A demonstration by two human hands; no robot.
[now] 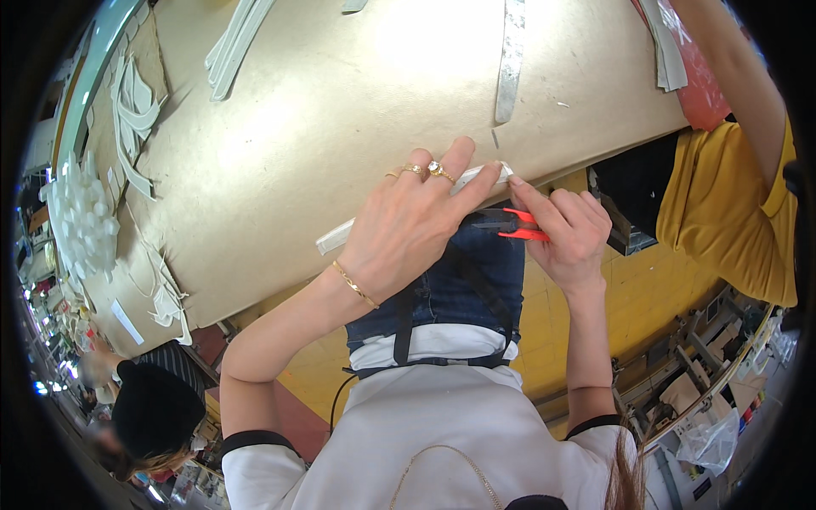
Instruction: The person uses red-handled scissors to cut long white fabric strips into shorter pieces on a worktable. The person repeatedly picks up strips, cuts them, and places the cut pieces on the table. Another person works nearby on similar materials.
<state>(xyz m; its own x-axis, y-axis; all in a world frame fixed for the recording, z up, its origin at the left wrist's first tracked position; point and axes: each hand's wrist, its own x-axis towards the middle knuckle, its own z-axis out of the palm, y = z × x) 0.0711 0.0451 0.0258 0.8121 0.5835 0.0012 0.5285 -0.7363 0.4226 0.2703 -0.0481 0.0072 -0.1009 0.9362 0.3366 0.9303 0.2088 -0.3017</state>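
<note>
A narrow white strip (335,237) lies slantwise along the near edge of the table, passing under my left hand (395,225). The fingers of that hand, with rings on them, press it down and pinch it near its right end. At that end the thumb and forefinger of my right hand (574,234) meet the strip's tip. Tucked in the same palm are small thread snips (525,227) with red handles; their dark blades point left, below the strip. My palm hides part of the handles.
On the tan-covered table (280,161) lie a flat grey metal strip (510,64), a bundle of pale strips (238,47), curved white pieces (134,110) and a heap of translucent white pieces (81,217). A person in yellow (722,204) stands at right; another in a black cap (159,408) is lower left.
</note>
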